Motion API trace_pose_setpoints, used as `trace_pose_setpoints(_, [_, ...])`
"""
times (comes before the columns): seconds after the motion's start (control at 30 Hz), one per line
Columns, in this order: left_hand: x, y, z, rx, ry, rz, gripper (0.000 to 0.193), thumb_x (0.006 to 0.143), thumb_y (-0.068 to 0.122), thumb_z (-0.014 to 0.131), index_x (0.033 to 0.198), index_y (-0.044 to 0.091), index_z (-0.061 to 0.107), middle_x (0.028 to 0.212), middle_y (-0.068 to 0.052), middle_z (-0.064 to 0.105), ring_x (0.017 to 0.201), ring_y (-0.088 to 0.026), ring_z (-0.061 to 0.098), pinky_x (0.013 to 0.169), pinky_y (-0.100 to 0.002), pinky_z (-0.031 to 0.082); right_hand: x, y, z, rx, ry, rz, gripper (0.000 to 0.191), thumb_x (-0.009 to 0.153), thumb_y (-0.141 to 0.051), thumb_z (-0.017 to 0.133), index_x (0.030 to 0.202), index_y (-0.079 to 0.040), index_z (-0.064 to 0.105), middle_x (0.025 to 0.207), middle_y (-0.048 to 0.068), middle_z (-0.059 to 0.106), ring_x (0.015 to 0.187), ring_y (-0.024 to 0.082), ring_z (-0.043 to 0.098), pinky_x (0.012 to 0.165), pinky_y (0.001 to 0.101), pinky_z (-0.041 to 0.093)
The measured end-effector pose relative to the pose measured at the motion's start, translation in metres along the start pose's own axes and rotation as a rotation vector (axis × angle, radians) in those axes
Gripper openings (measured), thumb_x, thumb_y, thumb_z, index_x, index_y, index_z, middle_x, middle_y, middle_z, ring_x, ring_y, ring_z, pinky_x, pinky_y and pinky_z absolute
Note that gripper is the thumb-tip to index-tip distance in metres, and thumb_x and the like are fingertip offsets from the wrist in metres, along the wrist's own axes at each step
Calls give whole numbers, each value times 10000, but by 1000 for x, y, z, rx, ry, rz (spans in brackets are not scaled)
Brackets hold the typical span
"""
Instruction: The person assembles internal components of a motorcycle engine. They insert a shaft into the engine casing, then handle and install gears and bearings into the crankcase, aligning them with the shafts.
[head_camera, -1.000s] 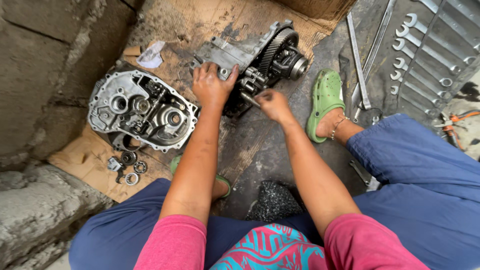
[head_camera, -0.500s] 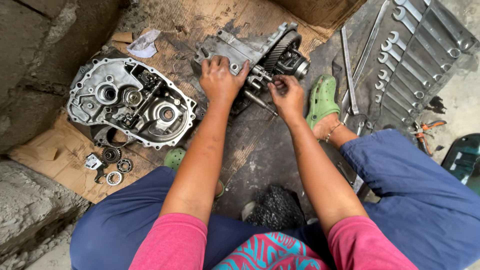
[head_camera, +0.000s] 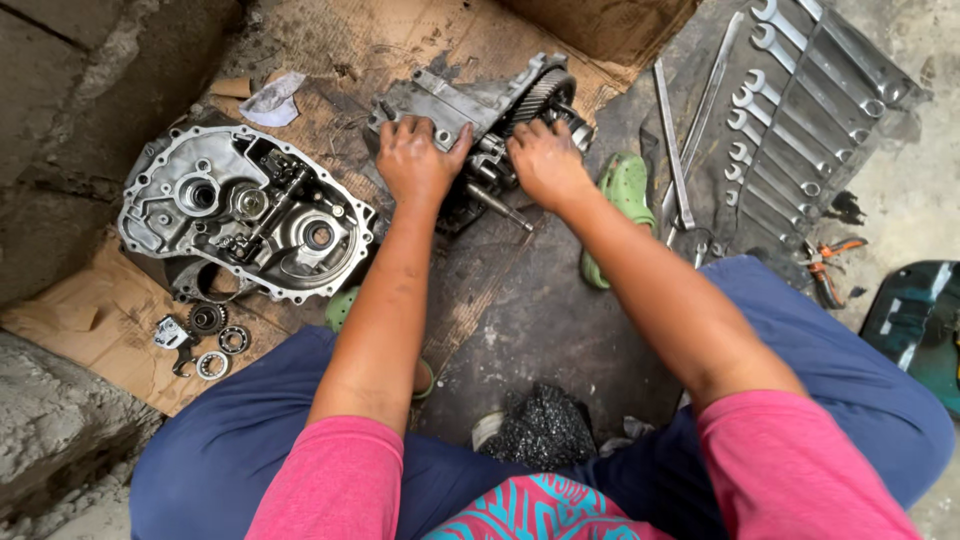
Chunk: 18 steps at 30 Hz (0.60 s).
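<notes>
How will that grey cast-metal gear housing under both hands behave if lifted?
The grey cast-metal gear housing is probably heavy and stiff: thick casting, steel gears. Its oily-looking surface may slip. The left hand and right hand both rest on it; protruding shafts suggest lopsided weight.

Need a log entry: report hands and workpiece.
Left hand gripping grey metal gearbox half. Right hand on its gears. Nothing obstructing.

Your gearbox half (head_camera: 480, 120) lies on the cardboard (head_camera: 420, 40); left of it sits the cover casing (head_camera: 240, 215), right of it the row of spanners (head_camera: 800, 110).
</notes>
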<state>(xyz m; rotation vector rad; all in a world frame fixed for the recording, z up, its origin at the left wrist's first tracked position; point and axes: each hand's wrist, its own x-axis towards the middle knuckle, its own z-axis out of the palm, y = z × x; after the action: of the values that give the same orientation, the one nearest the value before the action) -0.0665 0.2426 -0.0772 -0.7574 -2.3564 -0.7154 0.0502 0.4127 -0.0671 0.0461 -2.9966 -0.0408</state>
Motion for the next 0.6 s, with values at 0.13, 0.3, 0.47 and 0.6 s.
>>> trace_pose_setpoints(0.13, [-1,1,2,-6,-33,-24,500,774,538,842,778,42,775,890,-105,745,863,-338,649,687,-450,569,-8,63,-43,-162,-202,91,241,973,-137,543,1121,-26,697,1143,159,683,1083,337,634,922,519,453])
trace_pose_setpoints(0.3, [-6,-2,6,16,-52,-38,517,764,551,836,790,39,778,900,-108,745,880,-339,647,699,-453,571,-77,163,-151,-287,-145,132,306,989,-264,641,1189,-33,664,1298,171,642,1290,345,593,1125,568,370])
trace_pose_setpoints(0.47, [-8,-4,7,17,-60,-24,516,779,552,834,791,39,777,912,-104,750,888,-336,650,716,-454,572,-179,204,-183,-332,-60,262,201,1047,-282,686,994,-88,692,1079,165,682,1031,331,647,922,458,502])
trace_pose_setpoints(0.6, [-4,-4,14,2,-43,-26,518,768,548,840,798,34,786,906,-127,753,858,-352,654,703,-448,564,-238,224,-167,-260,-19,380,217,1071,-250,759,930,-89,719,1007,164,664,945,341,632,871,434,512])
